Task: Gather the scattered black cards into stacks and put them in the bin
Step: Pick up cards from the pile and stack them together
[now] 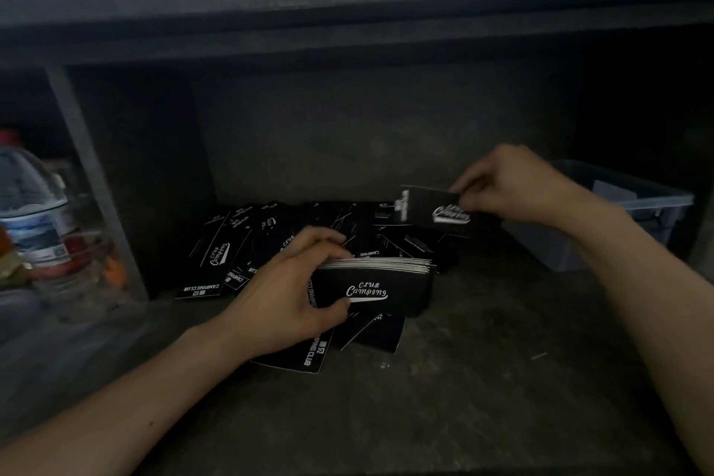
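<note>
The left hand (288, 294) has its grip clamped on a stack of cards (376, 282) held on edge over the loose pile (270, 240) on the desk (463, 379), and the right hand (514, 185) pinches one card (432, 207). That card is best laid flush on the stack, edges squared, before more are picked. The bin (633, 213) sits at the right behind the forearm; I cannot tell what is inside.

You work inside a low recess: the overhanging ledge (347, 23) limits height, and the back wall (367, 135) closes the far side. The bin (633, 205) stands right, its top open. A post (89, 174) and bottle (31, 205) block the left. Bare floor (483, 359) lies between cards (270, 240) and bin.
</note>
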`<state>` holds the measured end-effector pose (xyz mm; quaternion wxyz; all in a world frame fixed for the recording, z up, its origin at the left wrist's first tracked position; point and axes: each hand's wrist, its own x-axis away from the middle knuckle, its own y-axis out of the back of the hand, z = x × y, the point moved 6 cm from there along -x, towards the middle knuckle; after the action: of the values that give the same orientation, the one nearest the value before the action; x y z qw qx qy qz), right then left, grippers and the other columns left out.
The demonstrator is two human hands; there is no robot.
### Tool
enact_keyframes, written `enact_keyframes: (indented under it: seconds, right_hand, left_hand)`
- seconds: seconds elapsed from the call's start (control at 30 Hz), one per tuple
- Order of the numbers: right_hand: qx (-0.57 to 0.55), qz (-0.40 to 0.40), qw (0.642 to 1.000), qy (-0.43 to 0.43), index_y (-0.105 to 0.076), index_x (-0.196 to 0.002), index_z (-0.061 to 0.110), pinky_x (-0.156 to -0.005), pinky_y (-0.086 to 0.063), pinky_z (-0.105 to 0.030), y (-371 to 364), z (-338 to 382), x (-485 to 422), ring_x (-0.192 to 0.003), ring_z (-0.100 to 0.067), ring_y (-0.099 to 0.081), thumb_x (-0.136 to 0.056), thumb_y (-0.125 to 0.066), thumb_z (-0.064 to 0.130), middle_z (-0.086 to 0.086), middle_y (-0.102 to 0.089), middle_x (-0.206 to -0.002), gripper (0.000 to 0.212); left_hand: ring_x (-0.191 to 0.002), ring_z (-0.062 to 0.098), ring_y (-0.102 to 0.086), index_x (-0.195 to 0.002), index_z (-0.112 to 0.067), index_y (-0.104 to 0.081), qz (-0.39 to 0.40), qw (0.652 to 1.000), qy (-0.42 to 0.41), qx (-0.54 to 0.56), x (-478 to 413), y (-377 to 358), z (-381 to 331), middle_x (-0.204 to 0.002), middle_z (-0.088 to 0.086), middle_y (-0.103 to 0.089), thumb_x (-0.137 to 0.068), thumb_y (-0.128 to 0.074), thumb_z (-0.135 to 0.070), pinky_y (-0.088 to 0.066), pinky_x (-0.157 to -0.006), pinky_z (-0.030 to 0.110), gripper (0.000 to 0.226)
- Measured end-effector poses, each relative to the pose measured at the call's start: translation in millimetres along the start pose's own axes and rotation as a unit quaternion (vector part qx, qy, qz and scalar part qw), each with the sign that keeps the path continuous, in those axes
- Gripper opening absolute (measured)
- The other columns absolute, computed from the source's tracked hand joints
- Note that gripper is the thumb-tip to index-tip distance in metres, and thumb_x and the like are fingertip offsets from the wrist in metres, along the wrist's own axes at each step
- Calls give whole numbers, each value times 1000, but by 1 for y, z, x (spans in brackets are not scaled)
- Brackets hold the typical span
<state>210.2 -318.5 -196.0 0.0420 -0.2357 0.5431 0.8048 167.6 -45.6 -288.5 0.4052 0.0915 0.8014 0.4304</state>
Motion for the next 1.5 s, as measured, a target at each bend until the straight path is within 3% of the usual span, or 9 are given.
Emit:
enact_keyframes:
  seconds: [0.2,0.3,0.47,0.8,1.0,1.13,1.23,1.37,1.5]
  right_hand:
    - [-270,304,912,49,-71,-112,17,-70,-53,-15,-74,51,21,-91,-9,-70,-94,-61,14,-1,-75,-102,20]
    - [-332,207,920,-23,-66,-112,13,-74,-58,-26,-81,35,5,-91,-16,-72,-100,-52,18,-9,-74,-106,19]
    - [79,119,990,21,-69,-108,29,-88,-52,-30,-92,9,-2,-99,-12,-64,-79,-75,42,7,-69,-108,33]
    - [-10,-36,997,-74,-75,-93,31,-77,-51,-25,-17,-20,-6,-87,-10,-65,-79,-74,20,7,-74,-90,18]
    - [-249,352,901,43,-69,-117,19,-84,-56,-30,-75,49,24,-101,-12,-68,-94,-59,11,-1,-73,-109,26]
    - [-343,293,892,17,-64,-121,16,-88,-55,-26,-83,45,2,-112,-15,-65,-101,-46,12,-1,-71,-115,27]
    - [-152,120,981,29,-53,-136,19,-99,-41,-18,-87,29,-34,-127,-16,-52,-95,-53,5,-3,-58,-135,43]
    - [2,148,988,48,-18,-155,22,-114,-15,-20,-123,21,-58,-146,-19,-22,-96,-49,10,-5,-21,-161,68]
    - [89,131,986,50,-27,-152,23,-113,-30,-33,-136,10,-59,-141,-25,-34,-101,-43,31,-7,-32,-156,54]
  left_hand:
    - [-112,-7,-59,-138,-46,-35,1,999,28,23,-1,-2,3,-121,-27,-59,-70,-73,-48,-47,-94,11,78]
    - [-83,-3,-69,-133,-46,-43,24,999,19,26,-1,-6,1,-107,-25,-68,-76,-74,-41,-54,-78,17,65]
    - [-97,-1,-67,-121,-39,-58,18,1000,-8,1,1,-4,-3,-109,-23,-67,-81,-70,-42,-57,-83,30,41]
    - [-114,1,-58,-128,-34,-56,-4,1000,-10,-13,0,-3,-3,-126,-24,-48,-77,-72,-43,-53,-94,31,54]
    - [-119,-1,-56,-145,-40,-31,-2,1000,24,4,0,-4,-1,-131,-25,-49,-73,-72,-47,-53,-98,33,83]
    - [-83,4,-68,-130,-43,-49,20,999,22,-17,-1,-6,-2,-101,-20,-68,-77,-70,-45,-57,-78,34,57]
    - [-89,-2,-66,-119,-39,-59,20,999,19,-29,-2,-5,-3,-103,-21,-69,-79,-69,-45,-56,-80,33,42]
    - [-94,-2,-66,-117,-37,-60,28,999,7,-30,-2,-6,-2,-107,-22,-67,-83,-68,-43,-56,-81,33,36]
    - [-97,-1,-64,-120,-36,-60,19,999,9,-40,-2,-4,-2,-110,-22,-65,-85,-66,-45,-56,-82,34,36]
